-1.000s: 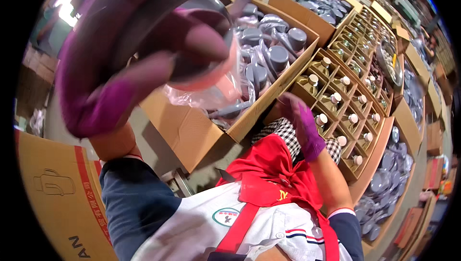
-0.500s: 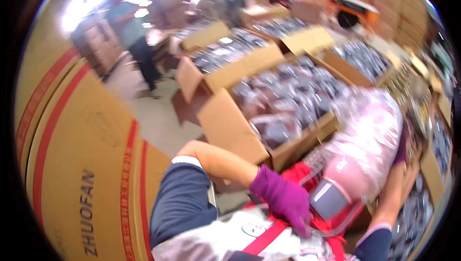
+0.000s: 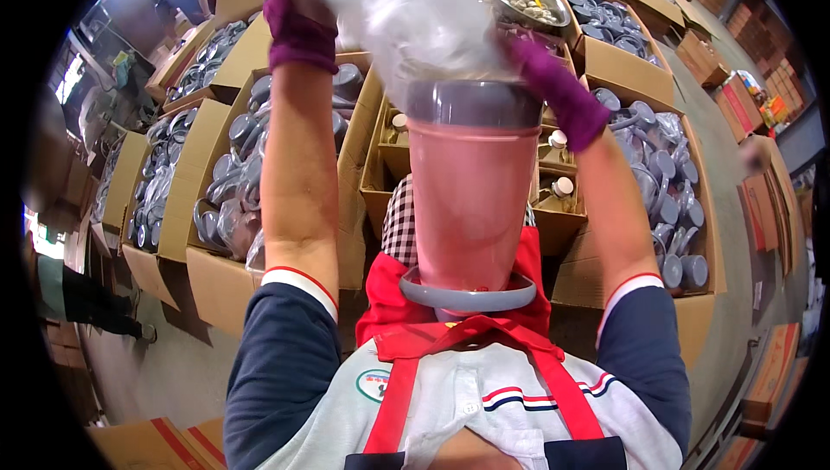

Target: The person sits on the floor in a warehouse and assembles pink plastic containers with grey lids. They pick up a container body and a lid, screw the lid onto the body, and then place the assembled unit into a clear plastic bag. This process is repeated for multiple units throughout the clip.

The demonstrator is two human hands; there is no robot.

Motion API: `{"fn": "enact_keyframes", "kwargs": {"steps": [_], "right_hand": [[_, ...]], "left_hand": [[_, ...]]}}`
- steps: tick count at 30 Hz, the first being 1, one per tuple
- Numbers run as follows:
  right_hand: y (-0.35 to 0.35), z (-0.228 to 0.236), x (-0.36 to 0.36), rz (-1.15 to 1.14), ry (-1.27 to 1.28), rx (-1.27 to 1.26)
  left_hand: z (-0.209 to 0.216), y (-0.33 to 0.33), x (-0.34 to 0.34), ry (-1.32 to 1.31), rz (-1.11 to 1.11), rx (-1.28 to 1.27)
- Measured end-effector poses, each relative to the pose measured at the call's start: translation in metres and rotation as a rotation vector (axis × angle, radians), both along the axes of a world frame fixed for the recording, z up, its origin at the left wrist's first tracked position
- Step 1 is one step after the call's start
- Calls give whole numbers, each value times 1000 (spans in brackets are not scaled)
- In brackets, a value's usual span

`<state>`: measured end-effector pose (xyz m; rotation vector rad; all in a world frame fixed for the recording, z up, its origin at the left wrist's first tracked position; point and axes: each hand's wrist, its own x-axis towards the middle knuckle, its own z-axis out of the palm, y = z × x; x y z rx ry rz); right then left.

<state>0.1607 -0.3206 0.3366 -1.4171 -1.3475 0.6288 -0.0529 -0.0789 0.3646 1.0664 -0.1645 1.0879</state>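
Note:
A pink thermos flask [image 3: 471,202] stands before my lap, with a grey band [image 3: 471,105] at its far end and a grey loop handle [image 3: 471,299] at the end nearest me. Clear plastic wrap, a bag [image 3: 424,20], bunches above the grey band, and the pink body is bare. My left hand [image 3: 301,25], in a purple glove, grips the bag's far left part. Purple-gloved too, my right hand [image 3: 566,94] holds the bag's right side, its fingers blurred and partly hidden. Under the flask are my red apron [image 3: 389,297] and checked cloth.
Behind the flask, a divided carton [image 3: 376,185] holds bottles with white caps [image 3: 562,186]. A metal bowl [image 3: 562,19] of small pale pieces sits farther back. Open cartons of grey handled parts flank me left [image 3: 203,211] and right [image 3: 692,185]. Someone's leg [image 3: 99,301] shows at left.
The flask has come from my right to the middle, its grey band now at the far end. The bag has slid off the pink body, and my left hand has moved up onto it.

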Motion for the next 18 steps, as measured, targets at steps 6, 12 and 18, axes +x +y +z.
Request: {"fn": "enact_keyframes", "kwargs": {"steps": [6,12,18], "right_hand": [[-44,-15,24,72,-420,312],[-15,-126,46,-142,-86,131],[-1,-91,-6,150,-76,363]], "left_hand": [[-148,-198,-22,817,41,590],[-130,-216,-96,1379,-517,963],[-110,-117,-10,774,58,710]]}}
